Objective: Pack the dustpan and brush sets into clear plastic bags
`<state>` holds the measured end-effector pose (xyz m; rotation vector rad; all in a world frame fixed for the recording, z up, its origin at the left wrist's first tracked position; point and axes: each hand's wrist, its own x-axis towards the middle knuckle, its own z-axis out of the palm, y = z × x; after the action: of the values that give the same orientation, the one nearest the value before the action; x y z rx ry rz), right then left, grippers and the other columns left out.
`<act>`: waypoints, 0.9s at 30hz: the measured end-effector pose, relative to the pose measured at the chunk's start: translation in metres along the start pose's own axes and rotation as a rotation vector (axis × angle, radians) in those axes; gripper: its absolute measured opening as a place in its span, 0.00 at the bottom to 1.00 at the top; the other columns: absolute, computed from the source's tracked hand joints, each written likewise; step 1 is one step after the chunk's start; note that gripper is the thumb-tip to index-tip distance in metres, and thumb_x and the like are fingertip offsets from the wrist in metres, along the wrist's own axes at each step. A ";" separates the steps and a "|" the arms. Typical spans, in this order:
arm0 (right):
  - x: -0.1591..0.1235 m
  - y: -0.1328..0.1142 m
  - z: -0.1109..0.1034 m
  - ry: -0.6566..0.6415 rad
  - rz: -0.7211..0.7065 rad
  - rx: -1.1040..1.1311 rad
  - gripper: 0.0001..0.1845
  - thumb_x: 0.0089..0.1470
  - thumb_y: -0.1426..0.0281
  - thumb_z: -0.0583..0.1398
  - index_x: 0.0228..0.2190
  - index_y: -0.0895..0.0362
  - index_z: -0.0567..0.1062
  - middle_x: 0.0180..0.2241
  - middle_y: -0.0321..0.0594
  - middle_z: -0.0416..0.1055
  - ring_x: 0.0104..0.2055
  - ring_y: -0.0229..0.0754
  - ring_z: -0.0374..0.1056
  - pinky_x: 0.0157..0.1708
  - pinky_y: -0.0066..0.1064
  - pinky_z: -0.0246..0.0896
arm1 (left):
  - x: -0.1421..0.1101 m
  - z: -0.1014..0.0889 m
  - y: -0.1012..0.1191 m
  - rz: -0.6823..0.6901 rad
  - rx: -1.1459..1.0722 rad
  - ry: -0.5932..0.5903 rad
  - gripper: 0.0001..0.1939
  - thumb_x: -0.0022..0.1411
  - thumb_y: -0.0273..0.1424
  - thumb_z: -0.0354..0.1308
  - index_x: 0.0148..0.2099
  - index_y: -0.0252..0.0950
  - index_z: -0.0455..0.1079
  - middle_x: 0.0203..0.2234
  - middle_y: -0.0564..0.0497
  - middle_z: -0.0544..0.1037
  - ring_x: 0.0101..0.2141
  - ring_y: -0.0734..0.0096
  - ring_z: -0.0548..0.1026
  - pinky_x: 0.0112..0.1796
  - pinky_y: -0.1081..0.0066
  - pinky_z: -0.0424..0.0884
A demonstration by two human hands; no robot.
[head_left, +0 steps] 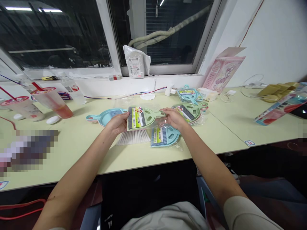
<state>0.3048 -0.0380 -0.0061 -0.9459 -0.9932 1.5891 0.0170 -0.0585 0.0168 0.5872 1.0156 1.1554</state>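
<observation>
A packaged light-green dustpan-and-brush set (150,117) with a yellow label is held level above the table between both hands. My left hand (119,122) grips its wide bristle end, fingers closed on the edge. At the handle end, my right hand (175,117) is closed around the handle and clear wrapper. Behind my left hand lies a blue dustpan (104,118), and white brush bristles (133,137) show below the held set. A wrapped blue dustpan set (165,136) rests under my right hand. Stacked green sets (192,111) lie just beyond it.
Farther back are more wrapped blue sets (189,94). Drink cups (51,100) and a plastic bottle (74,91) stand left. A pink box (224,72) leans at the back right, near a colourful package (283,107). The table's front edge (148,163) runs before me.
</observation>
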 end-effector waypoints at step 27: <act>-0.021 -0.005 -0.025 0.226 -0.036 -0.574 0.06 0.46 0.79 0.64 0.26 0.56 0.75 0.24 0.41 0.76 0.15 0.38 0.66 0.09 0.26 0.47 | 0.002 -0.006 -0.001 0.406 0.587 0.167 0.04 0.50 0.22 0.69 0.29 0.33 0.77 0.23 0.48 0.77 0.20 0.74 0.68 0.19 0.74 0.62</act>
<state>0.3337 -0.0536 -0.0085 -1.4499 -1.3222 1.1455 0.0126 -0.0574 0.0121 1.2207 1.4372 1.2702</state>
